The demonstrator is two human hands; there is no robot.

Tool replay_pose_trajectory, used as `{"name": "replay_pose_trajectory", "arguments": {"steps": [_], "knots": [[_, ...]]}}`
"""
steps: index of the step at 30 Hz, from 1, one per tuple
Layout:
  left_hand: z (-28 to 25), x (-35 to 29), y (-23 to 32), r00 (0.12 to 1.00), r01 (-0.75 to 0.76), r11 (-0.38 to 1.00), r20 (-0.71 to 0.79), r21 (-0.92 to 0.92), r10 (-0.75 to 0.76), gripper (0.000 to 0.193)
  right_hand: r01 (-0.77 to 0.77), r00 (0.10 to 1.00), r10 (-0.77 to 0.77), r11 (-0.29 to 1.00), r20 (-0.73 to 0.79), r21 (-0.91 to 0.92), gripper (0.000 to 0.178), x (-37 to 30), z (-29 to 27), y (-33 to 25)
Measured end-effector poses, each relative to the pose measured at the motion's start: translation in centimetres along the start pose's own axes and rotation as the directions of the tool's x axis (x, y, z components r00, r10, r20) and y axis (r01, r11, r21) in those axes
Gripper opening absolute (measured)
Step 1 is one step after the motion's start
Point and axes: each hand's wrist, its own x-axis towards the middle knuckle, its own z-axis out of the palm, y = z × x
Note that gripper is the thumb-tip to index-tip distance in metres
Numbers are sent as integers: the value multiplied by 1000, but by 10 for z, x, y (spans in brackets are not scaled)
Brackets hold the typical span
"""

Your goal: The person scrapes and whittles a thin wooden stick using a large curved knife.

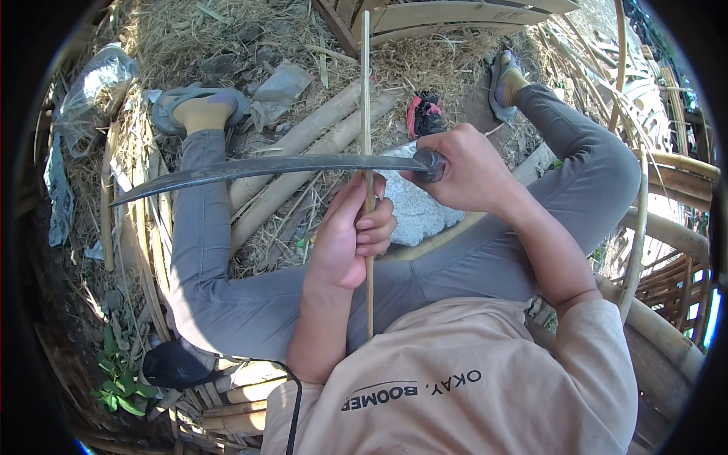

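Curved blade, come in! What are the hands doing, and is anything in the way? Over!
Left hand closed around thin strip. Right hand gripping dark handle. Curved blade crossing strip. Possibly in the way: left hand, close to blade.

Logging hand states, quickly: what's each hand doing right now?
Left hand: closed, holding a thin wooden strip.
Right hand: closed, holding a long curved knife by its handle.

A: Where does this view look from?
B: The wearer's head, left of two fisheye cameras side by side
A: Which way, and how near?
B: Down: shirt point(485, 387) close at the lower edge, left hand point(350, 227) and right hand point(474, 171) near the middle, feet point(201, 114) farther off, up top, edges bending toward the dark rim
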Motion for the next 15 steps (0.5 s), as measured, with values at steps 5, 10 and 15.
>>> {"name": "replay_pose_trajectory", "arguments": {"steps": [5,10,15], "knots": [[4,-3,2,994,-63,998,-86,20,65,30,4,1000,-5,1000,14,16,20,3,4,-7],[16,4,-7,917,-117,951,-337,287,215,28,4,999,0,996,44,-91,19,7,17,0],[19,-1,-9,939,-90,952,-292,293,178,27,12,1000,-13,981,-2,-193,26,6,21,3]]}}
